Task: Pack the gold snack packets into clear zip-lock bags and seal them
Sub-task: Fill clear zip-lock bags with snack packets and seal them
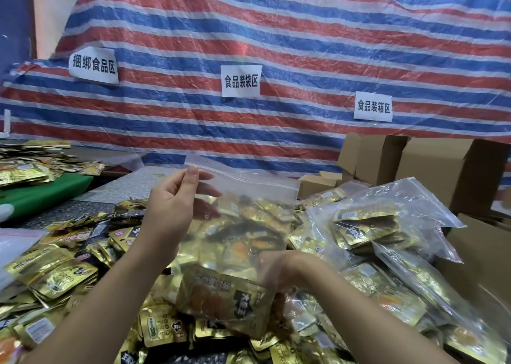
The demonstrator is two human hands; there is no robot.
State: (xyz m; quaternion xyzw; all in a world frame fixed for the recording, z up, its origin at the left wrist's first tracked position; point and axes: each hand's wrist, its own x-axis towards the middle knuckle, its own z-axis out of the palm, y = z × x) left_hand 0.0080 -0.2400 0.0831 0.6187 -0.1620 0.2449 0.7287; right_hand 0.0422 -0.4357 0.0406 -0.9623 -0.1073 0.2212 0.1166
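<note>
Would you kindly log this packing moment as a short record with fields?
left hand: pinches the top edge of the zip-lock bag
right hand: at the bag's lower part, blurred through the plastic
bag contents: gold packets near the bottom
loose packets: heaped left and below
filled bags: piled right
cardboard boxes: behind right

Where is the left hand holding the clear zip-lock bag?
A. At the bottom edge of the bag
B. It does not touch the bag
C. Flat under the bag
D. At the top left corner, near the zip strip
D: the left hand pinches the clear zip-lock bag at its top left corner by the zip strip, holding it up, while the right hand is down at the bag's lower part.
</note>
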